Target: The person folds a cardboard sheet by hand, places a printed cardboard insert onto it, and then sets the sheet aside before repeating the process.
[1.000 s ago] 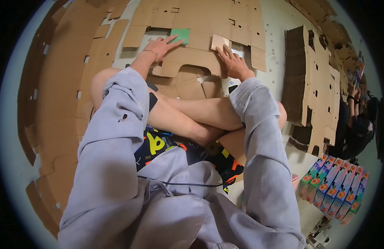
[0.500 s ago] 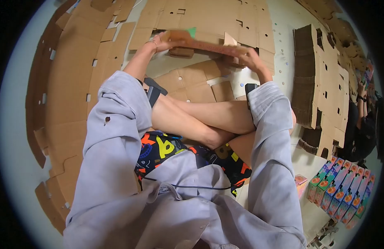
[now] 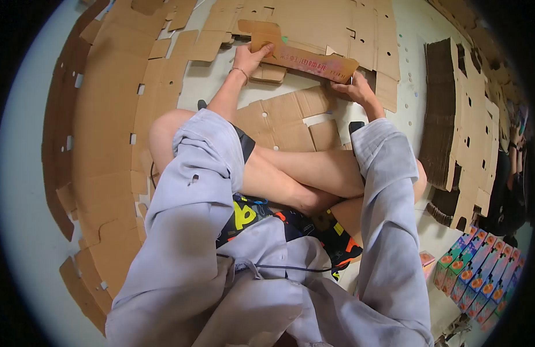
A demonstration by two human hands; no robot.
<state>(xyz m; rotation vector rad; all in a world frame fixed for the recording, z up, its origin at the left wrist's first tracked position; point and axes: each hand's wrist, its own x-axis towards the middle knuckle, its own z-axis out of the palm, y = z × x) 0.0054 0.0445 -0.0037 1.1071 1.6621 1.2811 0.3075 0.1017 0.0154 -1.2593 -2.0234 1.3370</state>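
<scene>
gripping a printed cardboard piece (image 3: 313,62) by both ends
left hand (image 3: 247,58) pinched on it, thumb over the face; right hand (image 3: 358,92) closed at its right corner. the piece slants near larger cardboard sheets (image 3: 322,20), beyond crossed legs (image 3: 302,169), stacked cardboard (image 3: 467,144) and colourful boxes (image 3: 474,276) to the right.

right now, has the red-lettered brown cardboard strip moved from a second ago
Yes: the strip has moved forward, its near edge uncovering more of the flat brown cardboard sheet on the floor.
</scene>
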